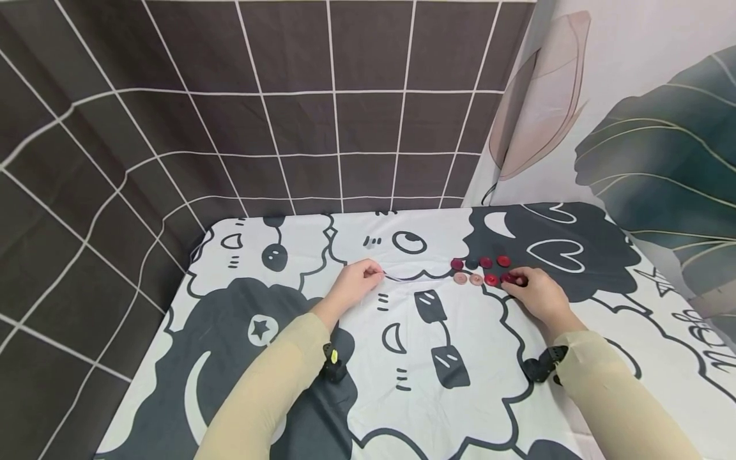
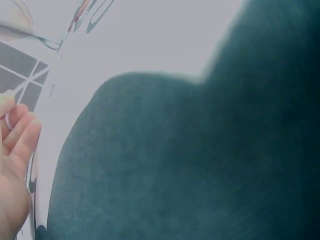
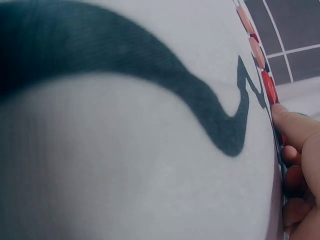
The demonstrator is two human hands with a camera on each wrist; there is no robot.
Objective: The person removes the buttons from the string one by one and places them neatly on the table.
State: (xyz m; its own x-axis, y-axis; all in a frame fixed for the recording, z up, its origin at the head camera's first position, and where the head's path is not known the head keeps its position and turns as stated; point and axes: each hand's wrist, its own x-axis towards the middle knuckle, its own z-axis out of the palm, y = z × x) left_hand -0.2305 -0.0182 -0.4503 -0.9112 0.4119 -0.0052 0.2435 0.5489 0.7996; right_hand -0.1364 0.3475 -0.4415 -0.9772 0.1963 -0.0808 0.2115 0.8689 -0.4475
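Observation:
My left hand (image 1: 358, 281) pinches the end of a thin pale cord (image 1: 402, 280) between thumb and fingers, left of the middle of the bed-like surface. In the left wrist view a bit of the cord (image 2: 8, 121) curves between the fingertips. The cord runs rightward toward two rows of small round button-like discs. The front row has pink discs (image 1: 460, 278) and a red disc (image 1: 491, 280). My right hand (image 1: 539, 294) holds a dark red disc (image 1: 507, 278) at that row's right end, its fingers curled. The far row has dark red discs (image 1: 485, 262), a red disc (image 1: 503, 261) and a dark disc (image 1: 472, 264).
A white cloth (image 1: 494, 409) with dark cartoon drawings covers the surface. A dark grid-patterned curtain (image 1: 368, 121) stands behind and to the left. A leaf-patterned curtain (image 1: 661, 147) hangs at the right.

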